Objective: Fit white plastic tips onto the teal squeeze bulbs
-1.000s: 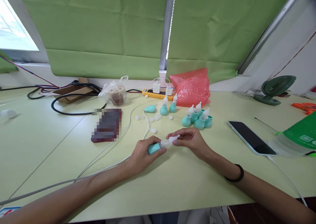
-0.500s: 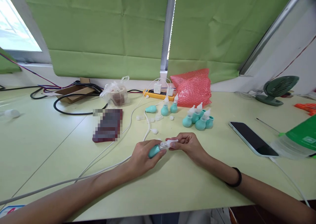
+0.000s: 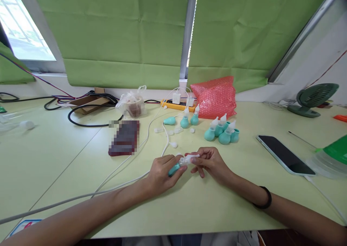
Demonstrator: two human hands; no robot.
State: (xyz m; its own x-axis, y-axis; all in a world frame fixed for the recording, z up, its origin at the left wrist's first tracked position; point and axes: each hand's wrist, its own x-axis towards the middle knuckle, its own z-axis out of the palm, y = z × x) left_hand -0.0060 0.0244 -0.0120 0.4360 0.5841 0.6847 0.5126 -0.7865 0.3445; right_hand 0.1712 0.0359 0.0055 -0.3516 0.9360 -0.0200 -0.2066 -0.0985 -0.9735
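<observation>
My left hand point(image 3: 159, 174) is closed around the teal bulb point(image 3: 172, 170) of a nasal aspirator, lying tilted with its clear connector point(image 3: 184, 161) pointing right. At the connector's far end, a translucent white nozzle tip point(image 3: 194, 156) is pinched between the thumb and a finger of my right hand point(image 3: 213, 163); its lower fingers hang loose. Whether the tip is fully seated is hidden by the fingers. Beyond my hands lie a loose teal bulb point(image 3: 169, 121), clear connector pieces point(image 3: 178, 130), a small white cap point(image 3: 192, 130) and a white tip point(image 3: 173, 144).
Several teal aspirators point(image 3: 225, 137) with tips stand behind my right hand, near red bubble wrap point(image 3: 217, 99) and an orange power strip point(image 3: 169, 104). A phone point(image 3: 286, 155) lies right, a dark red pixelated object point(image 3: 126, 137) left. A white cable point(image 3: 119, 186) runs beneath my left arm.
The view has shifted slightly left. My right hand's lower fingers have dropped and spread, while its thumb still pinches the nozzle tip. The left hand keeps its hold on the bulb.
</observation>
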